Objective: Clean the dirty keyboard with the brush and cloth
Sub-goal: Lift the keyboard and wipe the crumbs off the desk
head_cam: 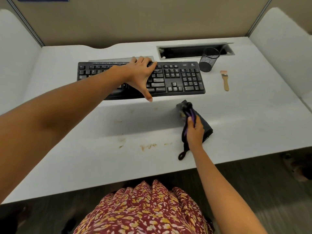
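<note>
The left hand [141, 73] lay across the keyboard [185, 78], fingers hooked over its back edge and thumb stretched to its front edge, clasping it. A mesh cup [208, 60] stood at the keyboard's 2 o'clock, and the brush [225, 81] lay at its 3 o'clock. At 5 o'clock the right hand [195, 132] curled its fingers around the dark cloth [206, 129] on the desk [84, 157].

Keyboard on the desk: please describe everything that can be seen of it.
The keyboard is black, full-size, apparently plastic, with a number pad at its right end. It lies on the white desk, long side toward the person. The left hand grips it near the middle, fingers over the far edge, thumb at the near edge; the forearm hides some left keys. Dirt on it is too small to tell.
</note>
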The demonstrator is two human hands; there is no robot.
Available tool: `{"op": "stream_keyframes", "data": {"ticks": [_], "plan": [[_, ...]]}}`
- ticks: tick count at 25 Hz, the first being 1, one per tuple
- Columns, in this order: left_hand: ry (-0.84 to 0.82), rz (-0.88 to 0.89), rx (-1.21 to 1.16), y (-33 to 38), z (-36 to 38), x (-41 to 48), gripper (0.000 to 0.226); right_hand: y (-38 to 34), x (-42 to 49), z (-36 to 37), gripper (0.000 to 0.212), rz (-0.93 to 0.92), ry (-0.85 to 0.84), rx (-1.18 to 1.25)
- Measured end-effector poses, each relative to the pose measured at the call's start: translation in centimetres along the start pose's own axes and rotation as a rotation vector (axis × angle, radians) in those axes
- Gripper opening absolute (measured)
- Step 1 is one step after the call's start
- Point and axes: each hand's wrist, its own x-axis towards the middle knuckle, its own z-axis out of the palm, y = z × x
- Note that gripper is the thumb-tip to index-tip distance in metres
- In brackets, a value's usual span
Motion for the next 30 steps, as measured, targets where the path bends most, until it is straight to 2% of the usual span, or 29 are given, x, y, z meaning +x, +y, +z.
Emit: {"op": "stream_keyframes", "data": {"ticks": [4,7,13,20,23,25,28,30], "plan": [[0.016,-0.007,0.011,-1.0,0.0,0.3,0.147,-1.4,3.3,-2.3,0.037,-0.002,0.109,0.038],[0.015,-0.025,-0.004,-1.5,0.0,0.5,0.147,-1.3,5.2,-2.1,0.039,-0.015,0.108,-0.015],[0.005,-0.058,-0.008,-2.2,0.0,0.6,0.145,0.7,6.9,2.7,0.045,-0.002,-0.133,-0.302],[-0.051,-0.084,-0.007,-2.0,1.3,1.0,0.145,0.0,6.8,5.0,0.067,-0.205,-0.373,-0.628],[-0.066,-0.090,-0.008,-1.3,1.7,1.3,0.145,-0.3,6.6,4.6,0.061,-0.250,-0.482,-0.605],[-0.066,-0.089,-0.012,-0.9,1.9,1.4,0.146,-0.2,7.8,3.4,0.051,-0.316,-0.451,-0.551],[-0.064,-0.078,-0.022,-0.4,2.1,1.5,0.146,0.8,10.3,1.4,0.050,-0.461,-0.311,-0.878],[-0.066,-0.084,-0.026,-0.1,2.1,1.4,0.147,1.3,10.8,1.7,0.058,-0.422,-0.335,-1.017]]}}
